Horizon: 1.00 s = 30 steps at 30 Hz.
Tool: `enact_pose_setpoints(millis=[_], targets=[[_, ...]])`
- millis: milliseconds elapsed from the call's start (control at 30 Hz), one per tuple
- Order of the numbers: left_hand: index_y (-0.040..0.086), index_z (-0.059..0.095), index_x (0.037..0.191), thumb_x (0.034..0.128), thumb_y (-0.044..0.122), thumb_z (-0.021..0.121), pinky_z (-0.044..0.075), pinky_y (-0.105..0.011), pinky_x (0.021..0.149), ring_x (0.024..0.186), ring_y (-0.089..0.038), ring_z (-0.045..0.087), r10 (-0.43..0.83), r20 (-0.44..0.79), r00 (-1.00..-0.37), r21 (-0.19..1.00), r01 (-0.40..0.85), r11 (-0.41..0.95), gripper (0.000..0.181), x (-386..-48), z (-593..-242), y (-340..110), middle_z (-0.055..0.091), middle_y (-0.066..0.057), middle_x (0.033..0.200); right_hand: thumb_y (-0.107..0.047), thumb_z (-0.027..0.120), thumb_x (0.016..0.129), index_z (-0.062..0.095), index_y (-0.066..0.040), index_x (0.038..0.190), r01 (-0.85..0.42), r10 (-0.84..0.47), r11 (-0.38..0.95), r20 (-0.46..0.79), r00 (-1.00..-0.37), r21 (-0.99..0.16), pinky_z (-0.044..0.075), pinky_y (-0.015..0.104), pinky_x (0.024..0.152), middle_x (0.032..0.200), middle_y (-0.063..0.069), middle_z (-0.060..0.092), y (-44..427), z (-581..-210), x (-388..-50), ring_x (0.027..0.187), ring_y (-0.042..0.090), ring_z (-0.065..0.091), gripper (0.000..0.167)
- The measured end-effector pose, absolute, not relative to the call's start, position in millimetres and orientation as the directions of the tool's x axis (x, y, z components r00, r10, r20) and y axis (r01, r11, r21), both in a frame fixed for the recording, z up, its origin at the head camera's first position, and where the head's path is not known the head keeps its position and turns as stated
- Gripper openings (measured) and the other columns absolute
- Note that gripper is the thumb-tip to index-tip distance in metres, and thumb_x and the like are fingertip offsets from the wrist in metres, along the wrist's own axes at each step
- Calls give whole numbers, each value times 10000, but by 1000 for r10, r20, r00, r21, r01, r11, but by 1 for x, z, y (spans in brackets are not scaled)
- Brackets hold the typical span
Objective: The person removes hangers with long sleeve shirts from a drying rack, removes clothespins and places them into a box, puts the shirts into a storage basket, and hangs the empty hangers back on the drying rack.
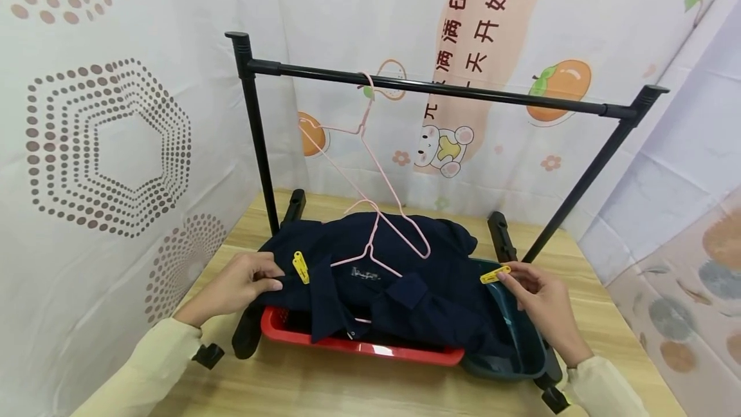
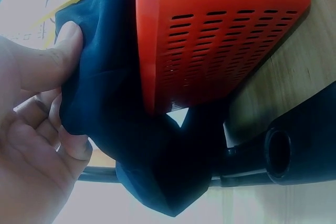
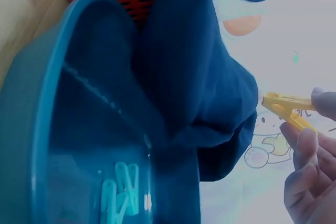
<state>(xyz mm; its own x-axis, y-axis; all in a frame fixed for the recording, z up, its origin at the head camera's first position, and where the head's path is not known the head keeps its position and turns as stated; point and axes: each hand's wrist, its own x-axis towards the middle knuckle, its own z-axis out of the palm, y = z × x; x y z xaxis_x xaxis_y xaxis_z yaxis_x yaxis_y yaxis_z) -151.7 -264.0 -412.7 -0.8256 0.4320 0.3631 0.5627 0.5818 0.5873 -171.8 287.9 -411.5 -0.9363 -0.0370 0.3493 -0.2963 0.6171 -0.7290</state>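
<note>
A dark navy garment with a collar lies spread over the baskets, a pink hanger lying partly within it. My left hand pinches the garment's left part between thumb and fingers, as the left wrist view also shows. Beside those fingers a yellow clothespin is on the fabric. On the other side, my right hand pinches a second yellow clothespin between thumb and fingers. This clothespin is held apart from the cloth in the right wrist view.
A black rack's crossbar spans above, with another pink hanger hooked on it. Beneath the garment are a red perforated basket and a dark teal basin. Several light green clothespins lie inside the basin. Patterned curtains surround the wooden table.
</note>
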Motion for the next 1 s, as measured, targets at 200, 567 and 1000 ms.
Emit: enact_pose_setpoints(millis=[200, 567, 1000], targets=[[147, 803, 907, 854, 4, 808, 469, -250, 582, 637, -34, 493, 442, 354, -824, 593, 563, 576, 152, -148, -418, -266, 562, 133, 768, -326, 705, 998, 708, -24, 1225, -247, -12, 631, 309, -951, -735, 516, 297, 511, 986, 134, 756, 294, -420, -169, 548, 189, 591, 378], [147, 802, 899, 846, -8, 811, 461, -248, 572, 630, -30, 480, 442, 376, -814, 584, 579, 569, 164, -150, -417, -267, 558, 137, 765, -349, 704, 996, 716, -38, 1224, -231, 25, 658, 328, -944, -716, 484, 263, 494, 1006, 130, 743, 307, -432, -174, 551, 165, 599, 385], [169, 811, 915, 868, 28, 802, 451, -249, 593, 642, -46, 474, 437, 348, -829, 595, 556, 581, 149, -150, -413, -266, 557, 135, 766, -433, 691, 989, 684, -5, 1267, -115, 73, 691, 227, -971, -714, 524, 285, 525, 1080, 193, 733, 326, -449, -179, 671, 226, 667, 510]])
